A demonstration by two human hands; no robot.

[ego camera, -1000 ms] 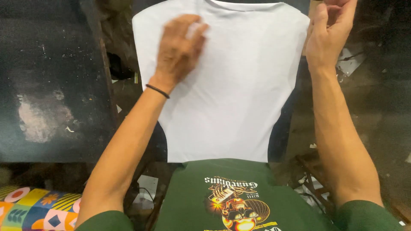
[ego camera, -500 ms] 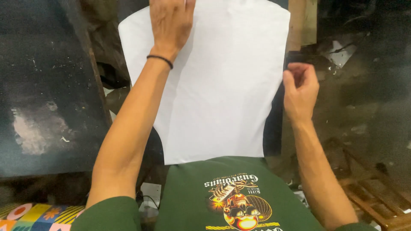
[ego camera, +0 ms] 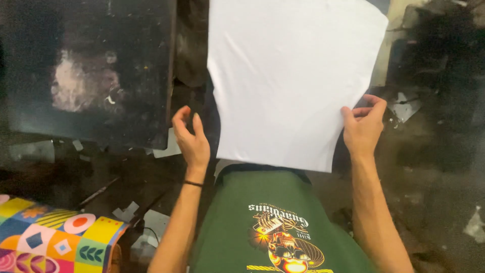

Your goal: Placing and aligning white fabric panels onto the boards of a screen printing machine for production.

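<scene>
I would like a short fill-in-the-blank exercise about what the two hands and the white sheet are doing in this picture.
1. The right hand pinches the ____ edge of the white sheet.
2. The left hand is open and holds ____.
3. A thin ____ band circles the left wrist.
4. The dark board lies to the ____ of the sheet.

Missing words: right; nothing; black; left

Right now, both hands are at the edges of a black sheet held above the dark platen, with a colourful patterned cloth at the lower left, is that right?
Not quite: the sheet is white, not black, as the head view shows. The left hand and right hand are at its edges, and the colourful patterned cloth lies at lower left.
</scene>
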